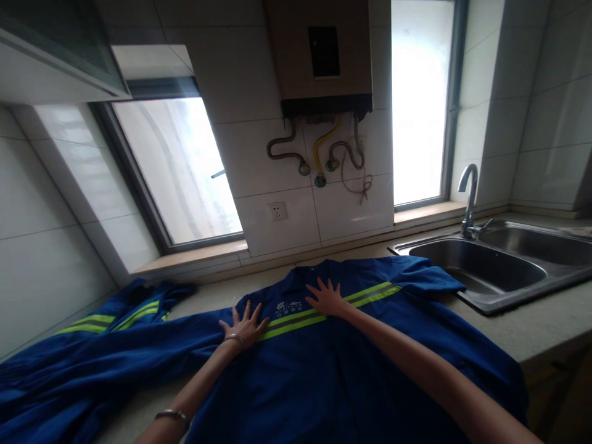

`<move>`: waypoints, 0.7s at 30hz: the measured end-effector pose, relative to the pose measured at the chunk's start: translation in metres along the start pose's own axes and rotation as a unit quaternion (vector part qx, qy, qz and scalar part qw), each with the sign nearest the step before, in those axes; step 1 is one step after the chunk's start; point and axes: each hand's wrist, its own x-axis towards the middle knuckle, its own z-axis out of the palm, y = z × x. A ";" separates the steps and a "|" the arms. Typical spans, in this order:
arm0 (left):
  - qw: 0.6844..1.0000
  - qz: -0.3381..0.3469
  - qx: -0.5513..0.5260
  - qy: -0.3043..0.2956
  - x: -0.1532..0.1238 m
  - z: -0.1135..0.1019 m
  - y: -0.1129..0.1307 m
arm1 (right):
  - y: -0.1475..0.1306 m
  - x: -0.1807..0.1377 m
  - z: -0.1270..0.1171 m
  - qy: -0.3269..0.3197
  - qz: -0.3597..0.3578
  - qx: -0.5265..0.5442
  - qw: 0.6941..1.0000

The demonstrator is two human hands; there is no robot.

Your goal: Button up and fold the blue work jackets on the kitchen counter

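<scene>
A blue work jacket [324, 376] with yellow-green reflective stripes lies spread flat on the counter, collar toward the wall. My left hand [244, 327] rests palm down on its chest left of centre, fingers spread. Palm down and open too, my right hand [327, 298] presses the jacket near the collar, on the stripe. One sleeve [115, 345] stretches out to the left along the counter. Neither hand holds anything.
A steel double sink [490, 271] with a tap [469, 200] sits at the right, close to the jacket's shoulder. The tiled wall behind carries a socket [278, 211], a water heater [324, 58] with pipes, and two windows. The counter edge [550, 333] drops off at the right.
</scene>
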 end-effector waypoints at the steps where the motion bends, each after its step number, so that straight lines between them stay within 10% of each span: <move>1: 1.000 -0.006 -0.017 -0.020 0.002 0.001 0.000 | -0.004 0.000 0.004 -0.010 -0.015 -0.002 1.000; 21: 0.996 -0.051 -0.063 -0.037 0.076 0.000 0.004 | -0.006 0.064 0.015 -0.013 0.035 -0.019 0.999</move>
